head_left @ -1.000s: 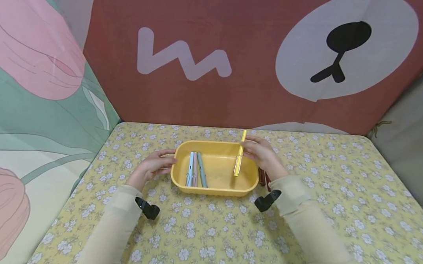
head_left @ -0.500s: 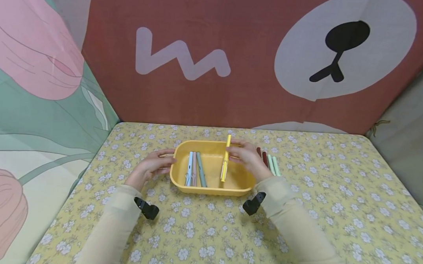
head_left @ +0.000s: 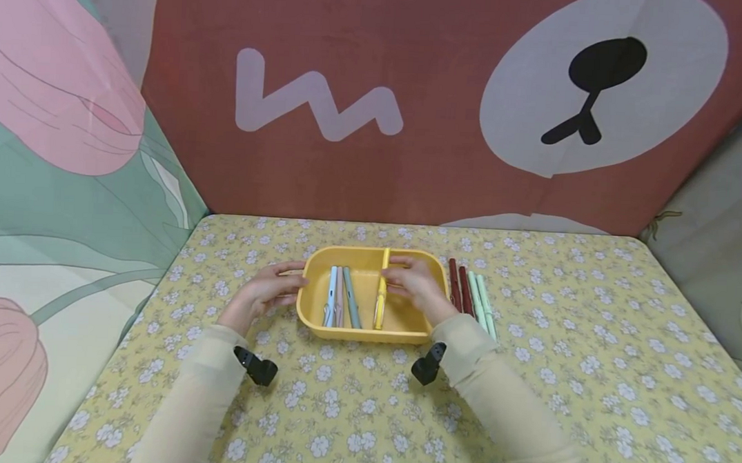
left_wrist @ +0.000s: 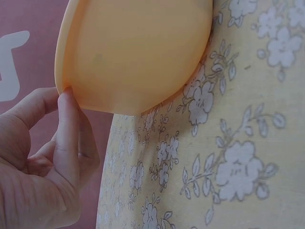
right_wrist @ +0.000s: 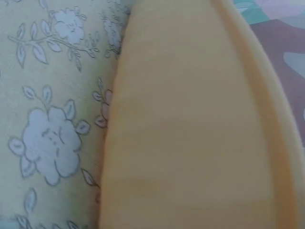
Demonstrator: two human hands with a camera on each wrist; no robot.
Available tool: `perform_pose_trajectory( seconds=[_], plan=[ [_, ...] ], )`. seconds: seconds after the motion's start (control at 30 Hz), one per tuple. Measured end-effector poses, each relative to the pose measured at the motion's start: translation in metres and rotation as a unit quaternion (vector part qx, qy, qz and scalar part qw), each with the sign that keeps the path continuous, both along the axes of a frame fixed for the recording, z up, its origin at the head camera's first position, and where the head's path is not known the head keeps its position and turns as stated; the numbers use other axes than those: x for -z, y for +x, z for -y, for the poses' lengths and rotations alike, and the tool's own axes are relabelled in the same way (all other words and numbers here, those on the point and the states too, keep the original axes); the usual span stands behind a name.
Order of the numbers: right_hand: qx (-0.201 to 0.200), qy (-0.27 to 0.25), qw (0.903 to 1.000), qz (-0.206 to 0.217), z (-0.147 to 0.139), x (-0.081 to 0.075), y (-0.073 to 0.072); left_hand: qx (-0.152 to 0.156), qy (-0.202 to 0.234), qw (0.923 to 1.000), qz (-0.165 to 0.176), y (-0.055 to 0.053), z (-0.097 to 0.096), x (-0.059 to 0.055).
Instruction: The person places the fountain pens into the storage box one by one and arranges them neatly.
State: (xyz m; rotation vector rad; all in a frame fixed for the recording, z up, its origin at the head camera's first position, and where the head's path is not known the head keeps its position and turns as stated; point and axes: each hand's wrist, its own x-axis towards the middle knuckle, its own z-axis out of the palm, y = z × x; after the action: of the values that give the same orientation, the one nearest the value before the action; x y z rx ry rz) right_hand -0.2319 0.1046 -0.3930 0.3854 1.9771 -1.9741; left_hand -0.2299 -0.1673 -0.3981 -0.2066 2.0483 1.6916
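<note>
At the left end of the yellow tray (head_left: pixel 366 335), my left hand (head_left: pixel 267 292) pinches the rim; the left wrist view shows this close up, with the thumb on one side of the edge and a fingertip on the other, while the head view shows only fingers reaching the wall. The pens in the tray show in the head view alone. From the left they run a light blue pen (head_left: pixel 331 295), a pinkish pen (head_left: pixel 340 298) close beside it, and a grey-green pen (head_left: pixel 352 298) lying at a slight slant. A bare stretch of tray floor separates these from the yellow pen (head_left: pixel 380 302), which is near the middle of the tray, its far end level with the back rim. My right hand (head_left: pixel 415 282) pinches that pen from the right, fingers bent toward it; I cannot tell whether its near end touches the floor. The right wrist view leaves my fingers out, showing mostly the tray's plain wall and the flowered counter (head_left: pixel 325 423). Just right of the tray, two dark red pens (head_left: pixel 455 283) lie on the counter, then two mint pens (head_left: pixel 478 300) beside them, partly behind my sleeve (head_left: pixel 465 343).
</note>
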Motion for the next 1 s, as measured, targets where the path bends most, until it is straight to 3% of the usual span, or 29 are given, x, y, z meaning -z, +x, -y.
perform_pose_trajectory(
  seconds=[1.0],
  plan=[
    [-0.005,-0.001,0.9998,0.017,0.029,0.015,0.005,0.006,-0.005,1.0,-0.001,0.0,0.0,-0.001]
  ],
)
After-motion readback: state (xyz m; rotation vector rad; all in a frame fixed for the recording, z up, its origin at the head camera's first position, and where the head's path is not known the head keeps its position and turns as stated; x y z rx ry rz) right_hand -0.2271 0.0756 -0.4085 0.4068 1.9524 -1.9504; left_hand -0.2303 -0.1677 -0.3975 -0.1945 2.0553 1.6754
